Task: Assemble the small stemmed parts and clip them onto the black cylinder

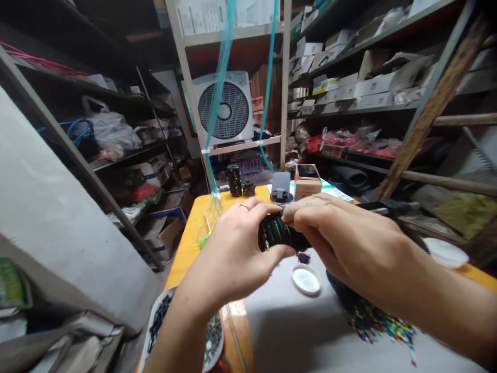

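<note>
My left hand (236,243) curls its thumb and fingers around a black, ribbed, round stack (275,231) with green glints. It looks like wound spools, held above the table. My right hand (341,233) is closed, its fingertips pressed together against the right end of that stack. Whatever lies between those fingertips is hidden. Just below the hands are a small dark tassel (304,257) and a round white lid (306,280). Under my right forearm lies a spread of small multicoloured beads (384,324).
A white tray (149,331) of small dark pieces sits at lower left. Further back stand black spools (234,181), a phone stand (280,186) and a small cardboard box (308,186). Teal strands (217,98) hang before a box fan (243,106). Packed shelves (353,109) flank the table.
</note>
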The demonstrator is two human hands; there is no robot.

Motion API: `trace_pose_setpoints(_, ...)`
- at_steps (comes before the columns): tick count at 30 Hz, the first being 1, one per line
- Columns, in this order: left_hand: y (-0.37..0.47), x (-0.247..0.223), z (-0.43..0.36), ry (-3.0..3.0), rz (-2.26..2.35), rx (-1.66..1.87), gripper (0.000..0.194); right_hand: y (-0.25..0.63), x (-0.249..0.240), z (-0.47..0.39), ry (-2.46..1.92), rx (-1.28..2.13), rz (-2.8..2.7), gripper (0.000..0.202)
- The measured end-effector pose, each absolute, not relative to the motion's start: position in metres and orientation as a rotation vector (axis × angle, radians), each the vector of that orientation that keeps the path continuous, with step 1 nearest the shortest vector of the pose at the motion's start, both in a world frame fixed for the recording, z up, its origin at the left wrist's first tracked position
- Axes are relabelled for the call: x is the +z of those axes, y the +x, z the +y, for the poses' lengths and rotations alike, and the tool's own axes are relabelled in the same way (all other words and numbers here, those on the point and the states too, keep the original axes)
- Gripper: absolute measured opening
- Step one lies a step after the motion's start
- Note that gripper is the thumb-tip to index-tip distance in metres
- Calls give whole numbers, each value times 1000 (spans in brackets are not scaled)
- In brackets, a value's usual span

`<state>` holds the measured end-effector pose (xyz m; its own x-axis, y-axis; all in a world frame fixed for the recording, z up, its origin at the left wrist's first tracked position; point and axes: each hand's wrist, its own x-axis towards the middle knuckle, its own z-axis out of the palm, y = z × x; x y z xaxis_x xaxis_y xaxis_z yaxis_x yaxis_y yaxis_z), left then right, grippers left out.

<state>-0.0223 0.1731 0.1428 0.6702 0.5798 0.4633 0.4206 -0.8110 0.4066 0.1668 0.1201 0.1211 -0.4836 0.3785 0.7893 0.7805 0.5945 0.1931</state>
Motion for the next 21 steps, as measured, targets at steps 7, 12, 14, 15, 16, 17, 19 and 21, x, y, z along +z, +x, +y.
trace_pose_setpoints(7,-22,142,175,2639,809,860,37,168,123,123,-962,-686,-2102,14)
trace_pose_setpoints(12,-24,142,176,2705,834,774,64,170,127,124,-970,-687,-2069,15)
trace_pose_setpoints(14,-25,142,177,2713,827,778,63,173,128,123,-951,-688,-2094,16)
trace_pose_setpoints(15,-25,142,177,2713,816,786,58,174,128,123,-939,-688,-2110,16)
trace_pose_setpoints(16,-25,143,178,2713,807,790,55,175,128,123,-926,-689,-2126,17)
trace_pose_setpoints(17,-25,143,178,2714,802,789,53,176,128,122,-912,-695,-2139,18)
trace_pose_setpoints(19,-25,144,178,2715,796,782,50,177,128,122,-893,-706,-2158,19)
trace_pose_setpoints(21,-25,145,178,2716,792,771,49,178,127,123,-874,-717,-2180,19)
